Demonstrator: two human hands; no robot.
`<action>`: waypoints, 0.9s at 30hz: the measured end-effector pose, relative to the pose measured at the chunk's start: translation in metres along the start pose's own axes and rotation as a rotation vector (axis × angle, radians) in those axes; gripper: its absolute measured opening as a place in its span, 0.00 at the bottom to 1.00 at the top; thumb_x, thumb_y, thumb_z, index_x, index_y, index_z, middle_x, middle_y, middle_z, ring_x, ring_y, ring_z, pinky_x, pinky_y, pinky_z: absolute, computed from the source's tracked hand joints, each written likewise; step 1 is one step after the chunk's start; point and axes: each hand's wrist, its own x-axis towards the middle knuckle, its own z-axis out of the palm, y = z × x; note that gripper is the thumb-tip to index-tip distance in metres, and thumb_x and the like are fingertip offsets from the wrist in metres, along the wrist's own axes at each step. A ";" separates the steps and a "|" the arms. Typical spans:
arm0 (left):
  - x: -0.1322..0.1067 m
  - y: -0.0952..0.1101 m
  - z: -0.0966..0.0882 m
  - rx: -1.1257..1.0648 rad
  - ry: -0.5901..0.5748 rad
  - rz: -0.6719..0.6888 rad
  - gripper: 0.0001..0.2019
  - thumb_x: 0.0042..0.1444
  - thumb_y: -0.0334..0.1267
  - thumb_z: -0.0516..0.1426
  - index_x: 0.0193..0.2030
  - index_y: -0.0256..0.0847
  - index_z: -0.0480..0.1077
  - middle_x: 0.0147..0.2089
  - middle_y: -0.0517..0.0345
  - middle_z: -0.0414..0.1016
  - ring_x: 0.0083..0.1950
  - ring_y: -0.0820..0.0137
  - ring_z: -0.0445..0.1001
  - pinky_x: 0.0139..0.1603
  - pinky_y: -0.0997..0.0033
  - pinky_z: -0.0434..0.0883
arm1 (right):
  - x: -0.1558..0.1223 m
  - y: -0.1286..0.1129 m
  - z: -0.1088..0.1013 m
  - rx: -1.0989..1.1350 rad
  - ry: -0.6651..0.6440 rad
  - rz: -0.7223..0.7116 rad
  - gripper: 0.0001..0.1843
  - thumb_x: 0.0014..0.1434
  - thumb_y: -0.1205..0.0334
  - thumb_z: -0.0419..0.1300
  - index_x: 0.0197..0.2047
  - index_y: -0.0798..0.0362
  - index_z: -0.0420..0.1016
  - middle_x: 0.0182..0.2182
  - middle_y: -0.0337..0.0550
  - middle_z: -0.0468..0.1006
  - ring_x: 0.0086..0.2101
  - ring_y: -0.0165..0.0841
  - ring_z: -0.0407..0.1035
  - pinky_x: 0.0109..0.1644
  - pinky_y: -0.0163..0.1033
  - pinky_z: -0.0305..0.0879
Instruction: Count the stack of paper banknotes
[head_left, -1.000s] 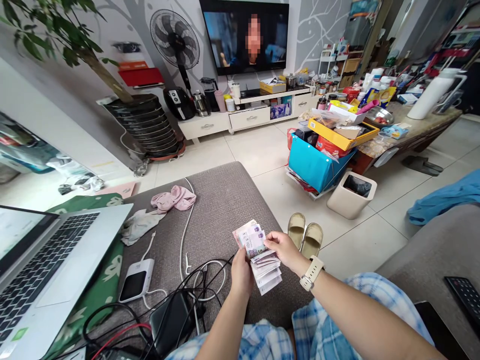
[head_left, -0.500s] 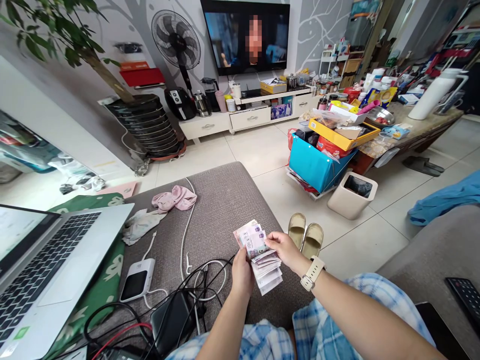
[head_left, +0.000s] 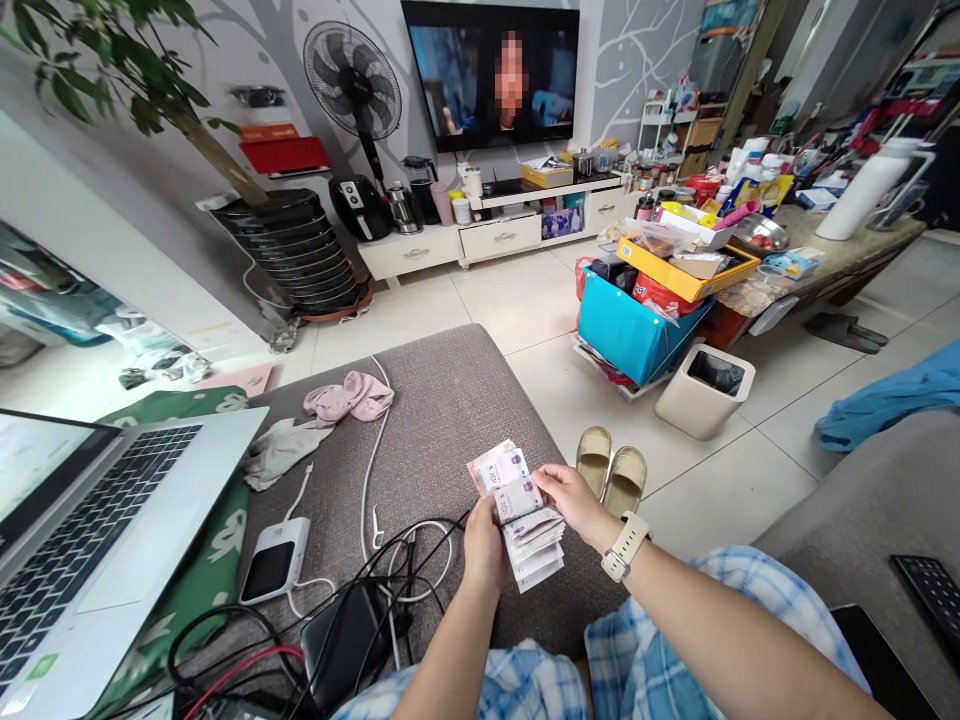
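Observation:
A fanned stack of banknotes (head_left: 517,505) hangs over the grey ottoman (head_left: 435,410), held in both hands. My left hand (head_left: 484,545) grips the stack from below and on the left, thumb on top. My right hand (head_left: 574,498), with a pale watch on the wrist, pinches the top purple note at its right edge and has it partly slid off the pile. My blue plaid trouser legs (head_left: 660,640) show below the hands.
An open laptop (head_left: 97,510) lies at left on a green cloth. A white power bank (head_left: 271,560), black charger and tangled cables (head_left: 360,600) sit near my left forearm. Pink cloth (head_left: 349,395) is further back. Slippers (head_left: 611,470), a bin (head_left: 703,388) and a blue crate (head_left: 634,330) stand on the floor.
My right hand has drawn the top purple note down and to the right off the fan. My left hand stays in place under the stack.

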 end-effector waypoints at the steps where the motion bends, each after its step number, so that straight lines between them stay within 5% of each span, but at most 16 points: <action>1: -0.001 0.001 0.001 -0.022 -0.014 -0.027 0.12 0.51 0.38 0.59 0.39 0.32 0.76 0.36 0.45 0.82 0.40 0.56 0.81 0.44 0.59 0.75 | 0.000 -0.001 0.000 0.016 -0.008 0.008 0.20 0.59 0.43 0.60 0.29 0.53 0.70 0.23 0.37 0.72 0.24 0.31 0.66 0.30 0.36 0.60; 10: -0.005 0.004 0.005 -0.092 -0.056 -0.081 0.17 0.52 0.35 0.60 0.49 0.33 0.73 0.38 0.45 0.82 0.39 0.55 0.82 0.45 0.54 0.76 | 0.004 0.005 -0.003 -0.085 0.044 -0.029 0.18 0.55 0.46 0.65 0.29 0.52 0.68 0.20 0.34 0.70 0.22 0.29 0.62 0.29 0.35 0.57; 16: 0.000 -0.002 -0.001 -0.091 -0.107 -0.052 0.21 0.46 0.36 0.65 0.48 0.35 0.74 0.40 0.48 0.82 0.43 0.57 0.81 0.46 0.59 0.74 | 0.008 0.012 -0.006 -0.173 0.136 -0.044 0.20 0.49 0.52 0.70 0.39 0.51 0.69 0.28 0.34 0.71 0.30 0.32 0.67 0.35 0.37 0.62; 27: -0.004 0.002 0.003 -0.049 -0.055 -0.045 0.18 0.46 0.39 0.64 0.44 0.34 0.75 0.36 0.49 0.82 0.38 0.60 0.80 0.42 0.62 0.74 | 0.003 0.008 -0.005 -0.260 0.049 -0.066 0.17 0.58 0.46 0.61 0.31 0.52 0.70 0.29 0.40 0.75 0.31 0.36 0.69 0.35 0.39 0.62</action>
